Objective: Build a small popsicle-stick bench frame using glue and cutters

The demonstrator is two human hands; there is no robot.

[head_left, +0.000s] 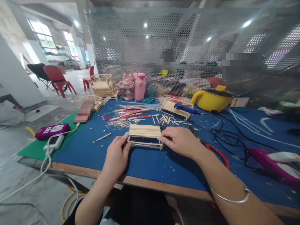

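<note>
A small model bench built of wooden sticks (144, 131) stands on the blue table mat near the front edge, its slatted top facing up. My left hand (119, 152) pinches its left end between thumb and fingers. At the right end, my right hand (177, 140) grips the corner in the same way. Just behind it lie loose sticks (166, 119), wood chips and red-and-white plastic wrappers (138, 115). To the right of my right hand, partly hidden by the arm, is a tool with red handles (219, 155).
A blue glue gun (186, 108) rests by another stick model (172, 107). Further right are a yellow electric pot (213, 99), black cables (225, 134) and a purple box (273, 162). A phone (83, 111), a pink jug (140, 87) and stick furniture (103, 85) stand left and behind. A perforated screen (131, 40) closes the back.
</note>
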